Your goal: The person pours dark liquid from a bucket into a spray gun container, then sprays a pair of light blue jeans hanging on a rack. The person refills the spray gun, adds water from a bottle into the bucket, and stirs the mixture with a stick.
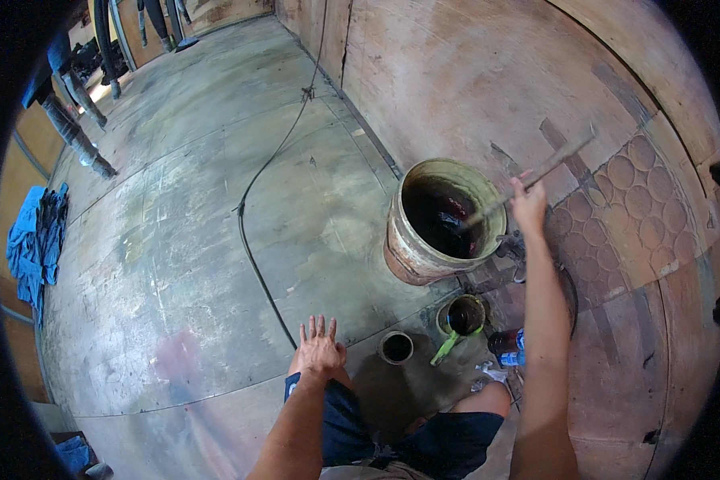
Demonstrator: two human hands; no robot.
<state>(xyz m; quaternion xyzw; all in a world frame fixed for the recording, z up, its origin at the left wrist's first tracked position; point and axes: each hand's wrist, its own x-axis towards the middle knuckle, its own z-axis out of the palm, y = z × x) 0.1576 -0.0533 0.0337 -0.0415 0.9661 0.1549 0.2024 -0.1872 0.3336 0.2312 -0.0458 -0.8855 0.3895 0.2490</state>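
Note:
My right hand [530, 210] is closed around a wooden stick [564, 154], whose lower end reaches into a large, stained bucket [402, 250]. Dark liquid [434, 214] fills part of the bucket, with reddish glints on its surface. My left hand [321, 352] rests on my left knee, fingers stretched out and holding nothing. A small cup [410, 354] with dark contents stands on the floor in front of me. To its right is a bigger pot [478, 302] holding dark liquid, with a bright green handle [446, 349] leaning out over its near side.
A bottle [504, 342] of dark liquid lies beside my right forearm, near a crumpled scrap [492, 371]. A black cable [252, 248] crosses the floor. Ring marks [652, 230] cover a board at right. Blue cloth [36, 240] hangs at left. Legs of other people [76, 132] show at far left.

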